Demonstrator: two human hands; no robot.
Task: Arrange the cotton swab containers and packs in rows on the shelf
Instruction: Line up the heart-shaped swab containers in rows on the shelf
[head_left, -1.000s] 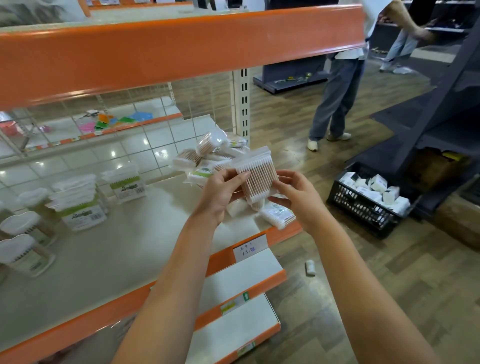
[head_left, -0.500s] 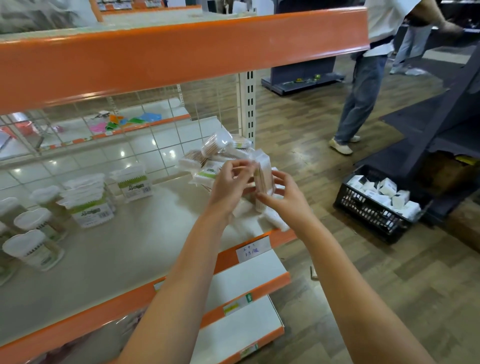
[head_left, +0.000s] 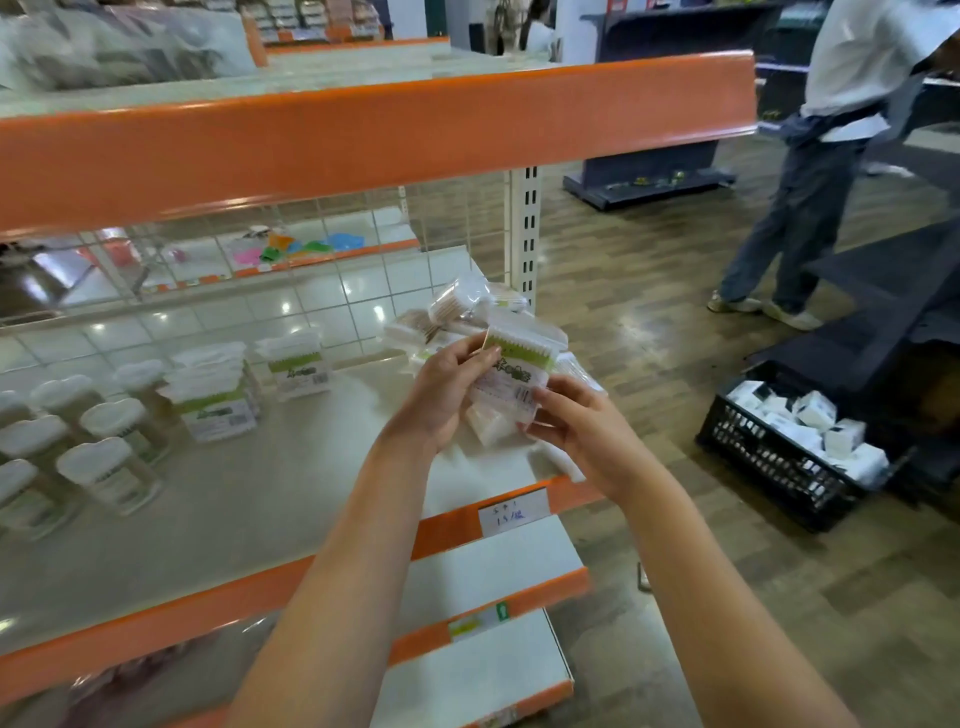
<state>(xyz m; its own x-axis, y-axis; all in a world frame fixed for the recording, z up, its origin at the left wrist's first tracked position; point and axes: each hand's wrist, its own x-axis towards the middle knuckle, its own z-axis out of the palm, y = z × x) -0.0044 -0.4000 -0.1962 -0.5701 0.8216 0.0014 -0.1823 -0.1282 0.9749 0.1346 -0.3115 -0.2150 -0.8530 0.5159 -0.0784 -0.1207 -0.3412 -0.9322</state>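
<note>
Both hands hold one clear cotton swab pack (head_left: 511, 370) with a green label above the right end of the shelf (head_left: 249, 499). My left hand (head_left: 447, 389) grips its left side, and my right hand (head_left: 576, 426) pinches its lower right corner. Behind it lies a loose pile of swab packs (head_left: 457, 312). Two stacks of green-labelled packs (head_left: 218, 389) stand in a row at mid-shelf, the second being (head_left: 296, 364). Several round swab containers (head_left: 104, 447) with white lids stand at the left.
An orange upper shelf edge (head_left: 363, 140) hangs overhead, and a white upright post (head_left: 524, 234) stands at the right end. A black crate (head_left: 795, 447) of white boxes sits on the wooden floor to the right. A person (head_left: 821, 171) stands beyond it.
The pack has been turned in my hands: first the bare swabs faced me, now the green label faces me. My view has shifted slightly down and left.
</note>
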